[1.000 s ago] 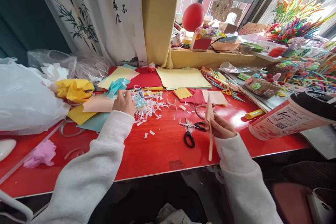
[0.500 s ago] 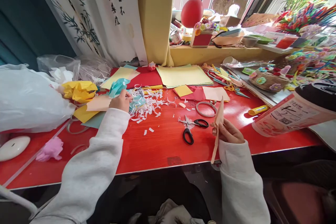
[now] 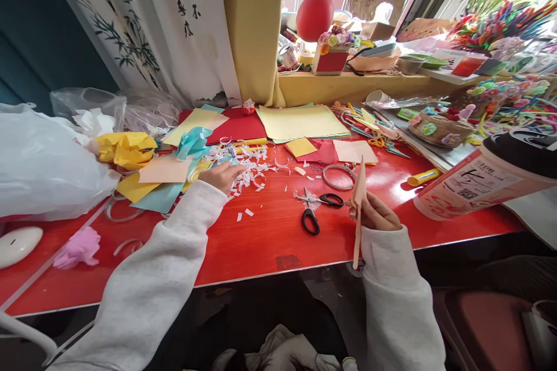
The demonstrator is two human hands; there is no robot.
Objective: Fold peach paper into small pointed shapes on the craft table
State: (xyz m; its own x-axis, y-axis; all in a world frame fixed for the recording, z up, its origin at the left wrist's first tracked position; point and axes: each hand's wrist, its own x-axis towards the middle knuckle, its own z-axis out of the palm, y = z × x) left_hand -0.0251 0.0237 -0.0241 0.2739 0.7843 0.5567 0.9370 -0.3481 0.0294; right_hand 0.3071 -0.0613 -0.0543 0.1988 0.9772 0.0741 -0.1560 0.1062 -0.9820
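My right hand [image 3: 378,212] grips a folded piece of peach paper [image 3: 359,191] held upright, edge towards me, over the table's front edge. My left hand [image 3: 223,177] reaches onto the heap of shredded white paper strips [image 3: 252,165], its fingers stretched out to the right; the fingertips are partly hidden among the strips. Behind this hand lies a crumpled teal paper [image 3: 194,142]. Between the hands, black-handled scissors [image 3: 310,208] rest with blades apart. Just beyond them is a roll of silvery wire or ring [image 3: 338,177].
Yellow sheets [image 3: 304,122] and red paper lie along the back. A large paper cup [image 3: 483,179] leans at the right near a yellow glue stick [image 3: 423,177]. To the left are a white plastic bag [image 3: 47,162], crumpled yellow paper [image 3: 126,149] and pink paper [image 3: 79,248].
My left hand has come away from the crumpled teal paper and moved right and slightly nearer, onto the white strips. My right hand keeps the peach paper in about the same place.
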